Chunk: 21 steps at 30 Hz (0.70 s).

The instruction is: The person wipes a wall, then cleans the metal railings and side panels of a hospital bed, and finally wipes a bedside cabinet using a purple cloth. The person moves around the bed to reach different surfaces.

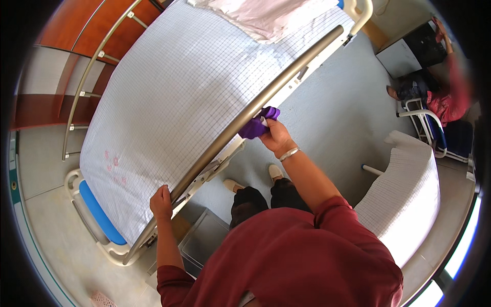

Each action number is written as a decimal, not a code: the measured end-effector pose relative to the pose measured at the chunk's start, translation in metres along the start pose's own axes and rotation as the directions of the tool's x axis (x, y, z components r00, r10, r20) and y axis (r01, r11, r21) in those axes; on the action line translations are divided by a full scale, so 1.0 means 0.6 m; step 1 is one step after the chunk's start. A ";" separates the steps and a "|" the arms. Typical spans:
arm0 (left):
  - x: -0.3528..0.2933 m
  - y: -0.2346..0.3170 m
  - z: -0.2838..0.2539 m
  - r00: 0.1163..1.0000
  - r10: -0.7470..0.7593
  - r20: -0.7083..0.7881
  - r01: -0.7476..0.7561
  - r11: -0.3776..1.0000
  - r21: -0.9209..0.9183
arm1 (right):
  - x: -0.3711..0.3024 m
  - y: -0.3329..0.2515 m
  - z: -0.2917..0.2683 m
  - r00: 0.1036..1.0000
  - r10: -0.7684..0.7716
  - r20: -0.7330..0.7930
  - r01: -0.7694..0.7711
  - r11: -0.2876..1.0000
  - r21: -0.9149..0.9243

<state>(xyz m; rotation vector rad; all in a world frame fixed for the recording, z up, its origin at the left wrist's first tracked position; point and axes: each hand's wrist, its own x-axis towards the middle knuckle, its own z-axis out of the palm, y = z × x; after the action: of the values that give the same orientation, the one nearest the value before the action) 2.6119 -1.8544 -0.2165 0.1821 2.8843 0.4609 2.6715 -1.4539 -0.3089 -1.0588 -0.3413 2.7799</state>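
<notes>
My right hand (276, 138) holds a bunched purple cloth (251, 129) with a small whitish patch. The cloth is pressed against the side of a bronze-coloured bed rail (276, 84), about midway along it. A silver bracelet circles my right wrist. Farther down, near the rail's lower left end, my left hand (161, 202) is closed over the same rail; its fingertips are partly hidden. Behind the rail lies a bed (169, 102) with a pale checked sheet, faintly marked in red near its lower left corner.
A matching rail (76, 100) runs along the bed's far side. The footboard (99, 210) has a blue panel. A dark metal-edged box (205, 235) stands low by my feet. At right are a white-covered bed (404, 194), a chair (427, 117), and another person (452, 94) near a cabinet (401, 56).
</notes>
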 end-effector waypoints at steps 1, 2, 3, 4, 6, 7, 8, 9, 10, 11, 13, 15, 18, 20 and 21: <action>0.001 0.003 -0.002 1.000 -0.002 0.018 0.002 1.000 0.000 | -0.016 -0.016 -0.003 0.991 0.009 0.130 -0.008 1.000 -0.012; 0.003 0.007 -0.006 0.999 -0.003 0.033 0.003 1.000 0.000 | -0.032 -0.030 -0.008 0.987 0.007 0.163 -0.001 0.999 -0.036; 0.004 0.008 -0.008 0.999 -0.003 0.047 0.004 1.000 -0.002 | -0.045 -0.043 -0.013 0.981 0.004 0.195 0.008 0.998 -0.061; 0.001 -0.001 0.000 0.997 0.057 -0.048 -0.058 0.998 -0.016 | -0.057 -0.058 -0.018 0.974 0.003 0.227 0.017 0.996 -0.088; 0.001 -0.003 -0.002 0.999 0.041 -0.013 -0.041 0.999 -0.003 | -0.051 -0.081 -0.063 0.997 -0.019 0.078 0.026 0.996 -0.083; 0.004 -0.003 -0.001 0.999 0.033 0.012 -0.033 0.999 0.001 | -0.039 -0.089 -0.095 0.999 -0.048 -0.014 0.047 0.995 -0.085; 0.004 -0.001 -0.002 0.999 0.030 0.011 -0.030 0.999 0.011 | -0.036 -0.101 -0.113 0.994 -0.095 -0.058 0.087 0.988 -0.124; 0.004 0.003 -0.004 0.999 0.029 0.015 -0.029 0.999 0.021 | -0.034 -0.111 -0.132 0.984 -0.144 -0.105 0.126 0.978 -0.164; 0.004 0.005 -0.004 0.999 0.027 0.018 -0.028 0.999 0.031 | -0.023 -0.125 -0.146 0.970 -0.208 -0.129 0.182 0.966 -0.186; 0.004 0.005 -0.001 0.999 0.034 0.008 -0.034 0.999 0.015 | -0.006 -0.141 -0.164 0.963 -0.230 -0.144 0.202 0.962 -0.186; 0.000 0.000 0.002 0.999 0.039 -0.011 -0.039 0.999 -0.014 | 0.007 -0.179 -0.152 0.934 -0.296 -0.202 0.248 0.941 -0.230; 0.000 -0.004 0.004 1.000 0.017 0.002 -0.017 1.000 -0.005 | 0.015 -0.216 -0.118 0.920 -0.351 -0.174 0.309 0.924 -0.226; 0.000 0.011 -0.004 1.000 -0.009 0.019 0.010 1.000 -0.003 | 0.048 -0.263 -0.078 0.880 -0.431 -0.202 0.370 0.886 -0.279; 0.001 0.015 -0.004 1.000 -0.023 0.008 0.023 1.000 -0.008 | 0.076 -0.290 -0.062 0.845 -0.457 -0.277 0.385 0.880 -0.278; 0.001 0.018 -0.004 0.999 -0.036 0.012 0.036 0.999 -0.006 | 0.091 -0.302 -0.056 0.838 -0.463 -0.289 0.391 0.879 -0.274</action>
<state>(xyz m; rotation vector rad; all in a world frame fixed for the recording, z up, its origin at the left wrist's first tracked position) 2.6116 -1.8449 -0.2108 0.1309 2.8694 0.4600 2.6638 -1.2624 -0.3204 -1.3017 -0.7286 2.1455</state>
